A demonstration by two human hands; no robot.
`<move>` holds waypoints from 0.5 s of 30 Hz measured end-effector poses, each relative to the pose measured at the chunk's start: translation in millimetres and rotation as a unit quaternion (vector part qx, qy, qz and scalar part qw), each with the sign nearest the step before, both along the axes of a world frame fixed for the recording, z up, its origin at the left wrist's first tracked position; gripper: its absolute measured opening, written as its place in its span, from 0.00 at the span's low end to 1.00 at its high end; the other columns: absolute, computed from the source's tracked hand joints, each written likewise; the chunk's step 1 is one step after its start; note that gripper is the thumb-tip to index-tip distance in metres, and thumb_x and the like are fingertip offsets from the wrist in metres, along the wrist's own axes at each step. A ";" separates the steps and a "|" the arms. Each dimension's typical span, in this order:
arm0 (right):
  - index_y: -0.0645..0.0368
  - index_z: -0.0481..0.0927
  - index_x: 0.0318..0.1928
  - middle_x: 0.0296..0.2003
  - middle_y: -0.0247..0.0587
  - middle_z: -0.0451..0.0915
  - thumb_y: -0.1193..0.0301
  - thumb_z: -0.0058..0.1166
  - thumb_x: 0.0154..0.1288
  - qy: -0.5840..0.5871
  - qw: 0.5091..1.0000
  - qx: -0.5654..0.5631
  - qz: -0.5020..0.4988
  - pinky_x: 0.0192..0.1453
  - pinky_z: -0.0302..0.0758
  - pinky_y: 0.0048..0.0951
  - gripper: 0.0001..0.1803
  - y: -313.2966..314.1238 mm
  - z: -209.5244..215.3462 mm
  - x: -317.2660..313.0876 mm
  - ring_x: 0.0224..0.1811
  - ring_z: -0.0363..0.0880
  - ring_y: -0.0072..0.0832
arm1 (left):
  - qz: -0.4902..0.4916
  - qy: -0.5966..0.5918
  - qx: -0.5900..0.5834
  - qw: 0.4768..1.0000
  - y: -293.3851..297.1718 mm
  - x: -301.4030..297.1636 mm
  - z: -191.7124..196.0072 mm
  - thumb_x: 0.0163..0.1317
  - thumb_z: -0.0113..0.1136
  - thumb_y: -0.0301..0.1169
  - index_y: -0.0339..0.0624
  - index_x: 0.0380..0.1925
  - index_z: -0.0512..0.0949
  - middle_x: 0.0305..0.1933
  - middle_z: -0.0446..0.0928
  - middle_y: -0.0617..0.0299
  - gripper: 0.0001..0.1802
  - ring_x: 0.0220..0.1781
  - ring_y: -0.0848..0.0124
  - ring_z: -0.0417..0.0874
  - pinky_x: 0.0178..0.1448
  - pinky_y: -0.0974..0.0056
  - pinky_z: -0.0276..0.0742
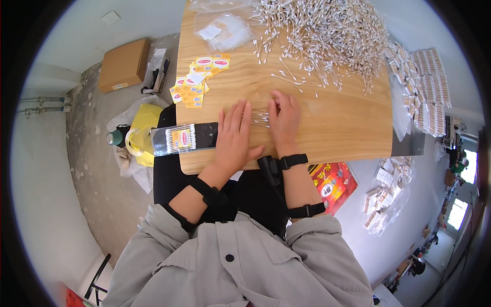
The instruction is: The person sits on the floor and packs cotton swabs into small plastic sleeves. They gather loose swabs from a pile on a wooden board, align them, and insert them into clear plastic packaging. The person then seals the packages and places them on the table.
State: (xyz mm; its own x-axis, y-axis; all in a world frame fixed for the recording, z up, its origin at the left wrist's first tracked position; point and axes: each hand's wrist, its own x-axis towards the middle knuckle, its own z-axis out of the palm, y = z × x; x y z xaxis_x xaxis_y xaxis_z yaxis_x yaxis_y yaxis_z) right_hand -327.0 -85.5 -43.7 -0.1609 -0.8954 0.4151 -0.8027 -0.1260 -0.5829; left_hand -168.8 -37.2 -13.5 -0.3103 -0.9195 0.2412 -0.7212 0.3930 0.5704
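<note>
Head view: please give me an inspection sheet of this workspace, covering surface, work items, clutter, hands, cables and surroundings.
Surface: wooden tabletop, light-coloured, rounded corner at near left.
Work items: several swabs between the hands; large swab heap at far right; yellow cards at left; clear pouch with swabs and a card, overhanging the left edge.
Clutter: clear bags at far left.
Hands: left hand flat, palm down; right hand curled beside the swabs, grip unclear.
Cables: none clearly made out.
Surroundings: cardboard box and yellow bag at left; red package at right.
</note>
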 end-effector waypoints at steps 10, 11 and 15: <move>0.55 0.81 0.44 0.32 0.42 0.74 0.73 0.59 0.60 0.030 1.000 0.007 -0.004 0.45 0.70 0.42 0.10 -1.1 3.0 0.5 0.39 0.74 0.42 | -0.031 0.056 -0.007 0.998 -44.3 14.3 -2.8 0.56 0.64 0.27 0.41 0.52 0.78 0.44 0.77 0.55 0.21 0.51 0.54 0.74 0.58 0.53 0.70; 0.54 0.81 0.44 0.32 0.42 0.74 0.72 0.59 0.61 0.032 0.999 0.010 -0.006 0.45 0.70 0.42 0.10 -1.0 2.6 0.2 0.40 0.74 0.42 | -0.038 0.058 -0.006 0.998 -49.6 14.3 -0.9 0.57 0.63 0.27 0.42 0.49 0.79 0.41 0.77 0.57 0.18 0.49 0.56 0.75 0.55 0.54 0.70; 0.54 0.81 0.44 0.33 0.41 0.74 0.72 0.59 0.61 0.032 0.999 0.011 -0.008 0.46 0.70 0.42 0.11 -1.2 1.7 1.0 0.40 0.74 0.42 | -0.058 0.027 -0.027 0.998 -62.2 14.2 -3.2 0.56 0.62 0.26 0.43 0.45 0.81 0.37 0.78 0.60 0.14 0.46 0.58 0.77 0.51 0.55 0.70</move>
